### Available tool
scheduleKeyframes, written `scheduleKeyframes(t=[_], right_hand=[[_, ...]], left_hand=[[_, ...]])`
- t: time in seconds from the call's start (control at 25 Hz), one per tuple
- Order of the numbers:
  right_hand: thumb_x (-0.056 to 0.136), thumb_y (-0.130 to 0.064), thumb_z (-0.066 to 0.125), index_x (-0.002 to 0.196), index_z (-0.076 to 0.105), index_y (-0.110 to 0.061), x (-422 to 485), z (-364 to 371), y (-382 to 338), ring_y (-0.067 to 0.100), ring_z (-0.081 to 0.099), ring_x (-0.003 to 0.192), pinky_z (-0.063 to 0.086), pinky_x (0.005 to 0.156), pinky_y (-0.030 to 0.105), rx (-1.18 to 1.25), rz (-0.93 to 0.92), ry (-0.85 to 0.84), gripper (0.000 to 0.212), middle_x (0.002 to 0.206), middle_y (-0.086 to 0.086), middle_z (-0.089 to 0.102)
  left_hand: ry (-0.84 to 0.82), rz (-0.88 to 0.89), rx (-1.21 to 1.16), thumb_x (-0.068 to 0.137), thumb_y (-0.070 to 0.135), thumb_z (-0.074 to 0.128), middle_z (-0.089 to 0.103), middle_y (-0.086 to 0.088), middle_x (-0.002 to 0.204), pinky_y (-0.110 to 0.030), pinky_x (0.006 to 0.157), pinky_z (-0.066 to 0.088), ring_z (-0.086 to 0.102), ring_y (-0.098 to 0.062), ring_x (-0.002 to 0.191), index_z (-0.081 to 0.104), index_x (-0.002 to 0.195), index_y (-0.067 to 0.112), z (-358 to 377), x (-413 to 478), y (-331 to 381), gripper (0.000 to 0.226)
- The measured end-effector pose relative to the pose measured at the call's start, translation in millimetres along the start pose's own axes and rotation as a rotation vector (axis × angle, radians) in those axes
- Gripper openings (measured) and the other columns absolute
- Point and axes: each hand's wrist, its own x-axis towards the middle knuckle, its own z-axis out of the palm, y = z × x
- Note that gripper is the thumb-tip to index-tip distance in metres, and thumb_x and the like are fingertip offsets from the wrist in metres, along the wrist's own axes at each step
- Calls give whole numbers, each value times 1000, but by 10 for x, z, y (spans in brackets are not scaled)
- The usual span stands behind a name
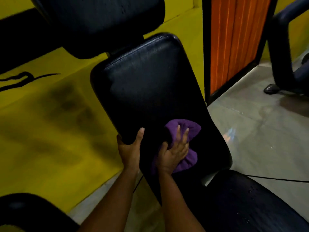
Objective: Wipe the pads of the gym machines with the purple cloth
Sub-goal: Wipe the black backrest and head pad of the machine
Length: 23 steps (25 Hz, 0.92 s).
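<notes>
Dim, soft picture — the black pad point(147, 91) swallows detail, with faint sheen near its top. Pale glare lies on the floor point(260, 131) right of the pad; frame edges bend and blur.

Bunched purple cloth point(187, 131) low on the upright black back pad point(150, 84)

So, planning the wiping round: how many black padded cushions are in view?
4 black vinyl pads: the top pad, the long middle pad under the purple cloth, the lower-right pad, the bottom-left pad. More may be hidden out of frame.
</notes>
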Motion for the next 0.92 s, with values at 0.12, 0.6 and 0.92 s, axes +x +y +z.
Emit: scheduleKeyframes(t=[0.12,0.6,0.92], right_hand=[[82,-37,41,139,31,-27,20,-17,478,27,36,125,23,104,37,-20,70,92,58,147,13,37],[80,-44,39,140,31,-34,920,-111,-808,32,30,131,19,104,41,28,-500,-141,61,152,5,29],[83,-40,39,138,26,-34,1073,-38,280,28,38,130,26,106,47,122,-21,171,56,147,10,39]], left_hand=[[143,95,42,71,28,78,58,-1,118,-16,85,47,56,-13,105,50,126,2,115,75,-150,67],[227,242,24,46,65,60,57,-1,109,-19,84,40,52,-9,104,55,120,1,167,69,-154,98],[259,286,66,54,59,69,56,1,105,-23,86,44,56,-12,102,57,118,0,196,75,-188,88]])
